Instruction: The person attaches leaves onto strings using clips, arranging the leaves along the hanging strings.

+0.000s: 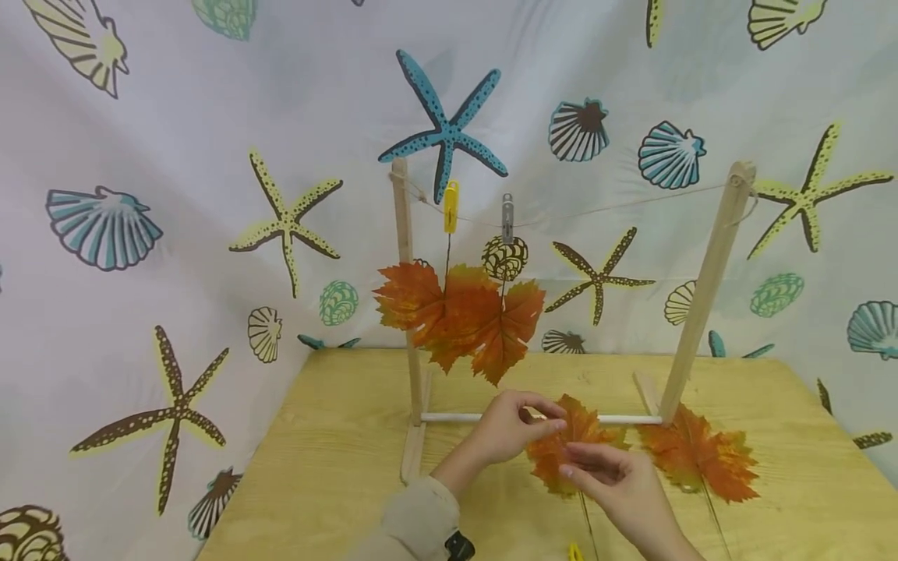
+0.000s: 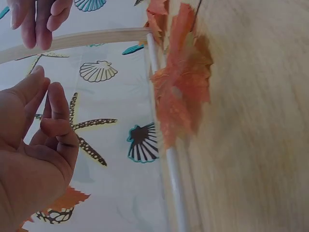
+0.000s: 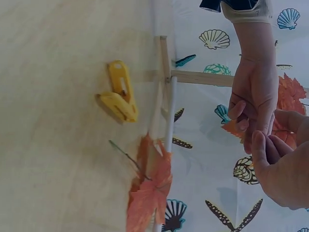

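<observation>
My left hand (image 1: 515, 425) hovers over the table, thumb and forefinger curved towards each other, with nothing visible between them. Facing it, my right hand (image 1: 620, 487) has thumb and fingertips close together; no held thing shows there either. In the right wrist view, the fingertips of both hands overlap. Below the hands lies an orange maple-like leaf (image 1: 561, 452) with a thin stem, beside the white rod (image 1: 456, 418). Two more leaves (image 1: 501, 335) hang by their stems from a string, under a yellow clothespin (image 1: 451, 206) and a grey clothespin (image 1: 507, 218).
Two wooden posts (image 1: 708, 296) carry the string across the table (image 1: 316, 436). Another orange leaf (image 1: 701, 452) lies by the right post's foot. Yellow clothespins (image 3: 118, 92) lie on the tabletop near the right hand. A cloth printed with shells and starfish hangs behind.
</observation>
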`<action>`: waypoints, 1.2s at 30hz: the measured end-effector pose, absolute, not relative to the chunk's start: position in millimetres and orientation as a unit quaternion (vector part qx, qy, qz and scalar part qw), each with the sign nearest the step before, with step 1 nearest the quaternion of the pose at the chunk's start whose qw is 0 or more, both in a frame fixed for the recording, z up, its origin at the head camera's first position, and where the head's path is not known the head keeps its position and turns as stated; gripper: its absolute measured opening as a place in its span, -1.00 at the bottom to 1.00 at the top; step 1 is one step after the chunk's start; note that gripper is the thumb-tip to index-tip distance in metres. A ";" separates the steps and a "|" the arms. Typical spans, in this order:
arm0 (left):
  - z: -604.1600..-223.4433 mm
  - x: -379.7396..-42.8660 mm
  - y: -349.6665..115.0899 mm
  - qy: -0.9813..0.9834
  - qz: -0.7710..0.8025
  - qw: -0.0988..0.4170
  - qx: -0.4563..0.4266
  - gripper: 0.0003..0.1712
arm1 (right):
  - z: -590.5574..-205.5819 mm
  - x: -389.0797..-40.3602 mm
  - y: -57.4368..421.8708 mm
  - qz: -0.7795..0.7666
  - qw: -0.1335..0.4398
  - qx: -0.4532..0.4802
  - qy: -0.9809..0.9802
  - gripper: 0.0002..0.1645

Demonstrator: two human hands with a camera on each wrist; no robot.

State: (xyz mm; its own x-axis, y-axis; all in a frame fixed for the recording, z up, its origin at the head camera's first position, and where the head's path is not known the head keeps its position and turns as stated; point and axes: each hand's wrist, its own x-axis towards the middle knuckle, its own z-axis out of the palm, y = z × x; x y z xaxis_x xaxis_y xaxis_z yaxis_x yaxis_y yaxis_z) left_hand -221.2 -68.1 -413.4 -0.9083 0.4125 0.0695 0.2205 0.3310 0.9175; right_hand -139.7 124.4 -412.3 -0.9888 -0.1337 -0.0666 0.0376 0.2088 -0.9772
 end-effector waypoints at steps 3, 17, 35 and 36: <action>-425.2 -219.4 -63.1 0.806 0.543 0.106 0.209 -0.82 | -421.9 -135.3 129.7 -0.622 0.081 -0.029 0.778 -0.46; -446.9 -216.5 -55.1 0.803 0.510 0.165 0.260 -0.80 | -449.5 -122.6 137.4 -0.602 0.099 -0.015 0.792 -0.42; -471.7 -214.2 -42.2 0.795 0.499 0.222 0.265 -0.85 | -488.1 -111.2 158.5 -0.620 0.177 -0.024 0.764 -0.29; -472.8 -214.4 -41.9 0.795 0.498 0.224 0.266 -0.85 | -488.4 -111.1 158.6 -0.620 0.176 -0.024 0.764 -0.29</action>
State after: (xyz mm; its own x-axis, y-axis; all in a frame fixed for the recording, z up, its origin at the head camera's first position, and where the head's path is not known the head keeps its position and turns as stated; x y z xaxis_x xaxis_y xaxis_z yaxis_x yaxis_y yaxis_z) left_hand -214.4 -41.9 -472.8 -0.7580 0.6458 -0.0913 0.1998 0.3632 0.9101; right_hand -111.1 158.6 -488.4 -0.9368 -0.2548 -0.2398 0.1821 0.2302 -0.9559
